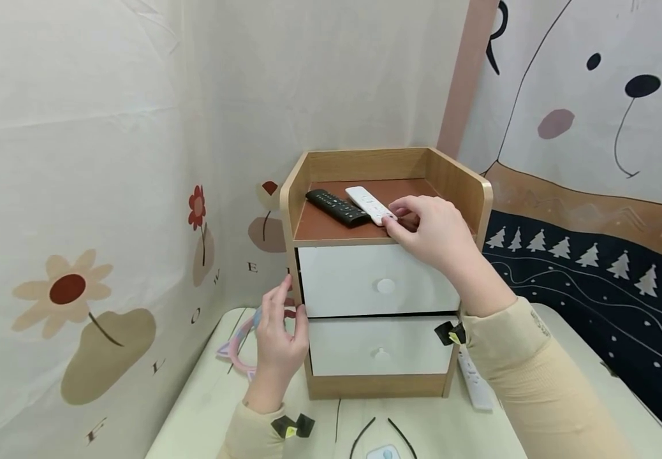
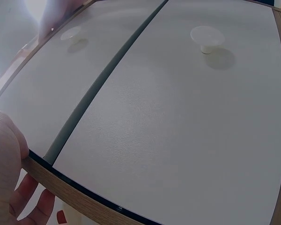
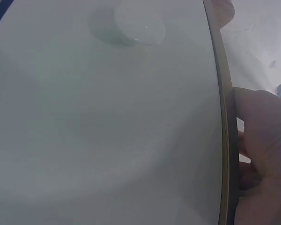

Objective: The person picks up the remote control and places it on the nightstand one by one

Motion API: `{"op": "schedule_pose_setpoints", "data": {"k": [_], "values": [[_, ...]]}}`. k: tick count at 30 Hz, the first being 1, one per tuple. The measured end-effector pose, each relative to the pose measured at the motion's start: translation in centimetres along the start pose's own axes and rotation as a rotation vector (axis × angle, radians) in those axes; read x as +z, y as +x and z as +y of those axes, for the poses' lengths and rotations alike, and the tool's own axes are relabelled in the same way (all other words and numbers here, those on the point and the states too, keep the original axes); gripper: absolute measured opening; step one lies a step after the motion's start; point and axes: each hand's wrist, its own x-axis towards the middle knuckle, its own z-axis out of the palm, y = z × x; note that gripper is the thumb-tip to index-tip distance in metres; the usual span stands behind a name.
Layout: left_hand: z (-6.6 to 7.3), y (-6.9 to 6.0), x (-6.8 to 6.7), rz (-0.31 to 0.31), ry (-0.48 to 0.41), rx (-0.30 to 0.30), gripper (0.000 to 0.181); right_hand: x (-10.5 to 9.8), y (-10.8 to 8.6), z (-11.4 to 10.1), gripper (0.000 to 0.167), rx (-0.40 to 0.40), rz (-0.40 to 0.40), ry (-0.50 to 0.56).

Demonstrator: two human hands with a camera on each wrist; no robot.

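A small wooden cabinet (image 1: 378, 386) with two white drawers stands upright. On its brown top shelf lie a black remote (image 1: 338, 208) and, touching its near end, a white remote (image 1: 365, 201). My right hand (image 1: 437, 233) pinches the near end of the white remote between thumb and fingers. In the right wrist view, that hand (image 3: 267, 150) shows past the shelf's wooden front edge (image 3: 228, 140). Against the cabinet's left side rests my left hand (image 1: 279, 338), fingers fairly straight. The left wrist view has its thumb at the front edge (image 2: 70, 192), fingers beyond it.
A pink ring-shaped item (image 1: 238, 347) lies left of the cabinet, partly behind my left hand. Another white remote (image 1: 474, 382) is on the table (image 1: 193, 421) to the right. A light-blue item (image 1: 383, 452) and dark curved strips are at the near edge. Printed curtains surround the table.
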Motion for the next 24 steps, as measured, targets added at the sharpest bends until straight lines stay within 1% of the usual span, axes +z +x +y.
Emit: {"op": "schedule_pose_setpoints", "data": {"k": [2,7,11,14,18,24], "values": [[-0.1,0.0,0.1,0.002,-0.002,0.005,0.073,0.2,-0.4,0.1,0.030,-0.004,0.046,0.002],[-0.4,0.0,0.2,0.007,-0.002,0.011,0.074,0.9,-1.5,0.4,0.026,-0.044,0.191,0.002],[-0.5,0.0,0.3,0.004,0.002,0.002,0.073,1.5,-3.0,0.8,0.025,-0.085,0.299,0.007],[-0.5,-0.1,0.4,0.004,-0.006,0.001,0.073,1.9,-4.2,1.3,0.028,-0.105,0.375,0.037],[-0.5,-0.2,0.5,0.002,-0.008,0.000,0.074,2.3,-5.3,2.0,0.034,-0.135,0.445,0.108],[-0.3,-0.2,0.3,-0.006,-0.002,-0.032,0.071,2.3,-6.4,2.9,0.038,-0.246,0.502,0.171]]}}
